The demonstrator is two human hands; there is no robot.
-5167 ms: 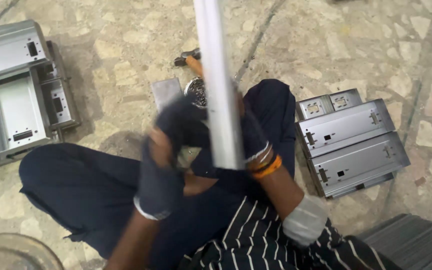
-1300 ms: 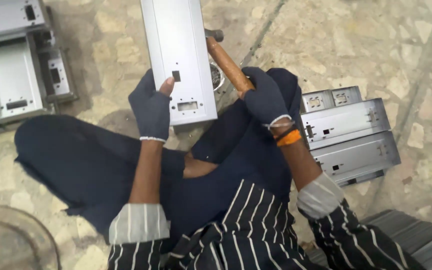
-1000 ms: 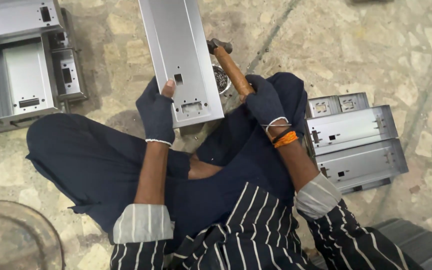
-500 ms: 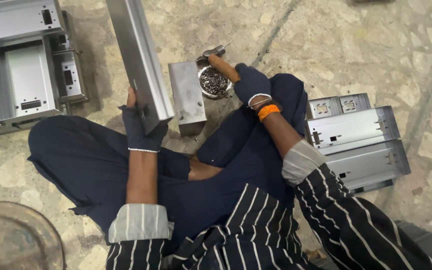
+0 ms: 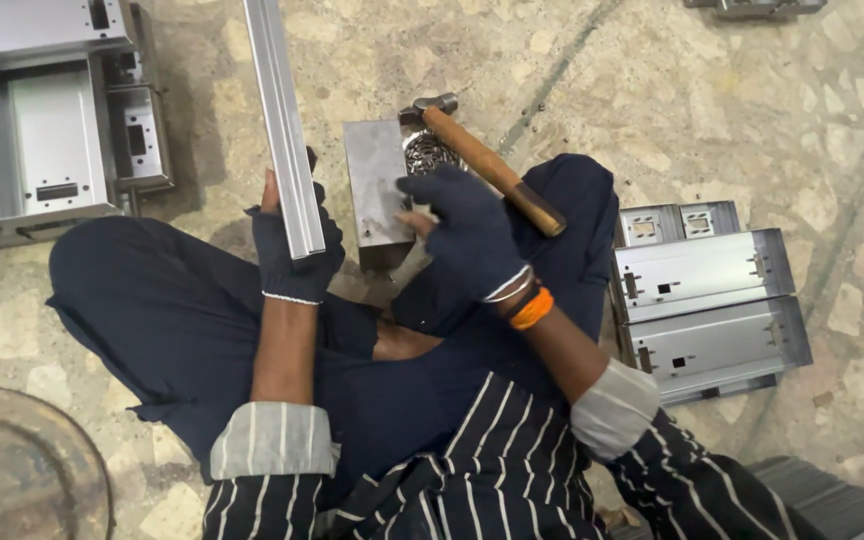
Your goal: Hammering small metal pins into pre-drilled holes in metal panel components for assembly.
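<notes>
I sit cross-legged on the floor in dark gloves. My left hand (image 5: 290,255) grips a long grey sheet-metal panel (image 5: 280,120), held edge-on and reaching toward the top of the view. My right hand (image 5: 460,228) hovers with fingers spread over a grey steel block (image 5: 377,180) on the floor in front of my legs, holding nothing. A hammer (image 5: 487,165) with a wooden handle lies across the block's right side, its head beside a small dish of metal parts (image 5: 430,152).
A stack of grey metal enclosures (image 5: 42,130) stands at the upper left. More folded metal panels (image 5: 707,300) lie at my right knee. A round metal pan (image 5: 22,470) sits at the lower left. Another metal piece (image 5: 757,8) lies at the top edge.
The panel was held flat in both hands; it has turned edge-on and swung left in the left hand alone. The right hand let go and moved over the steel block.
</notes>
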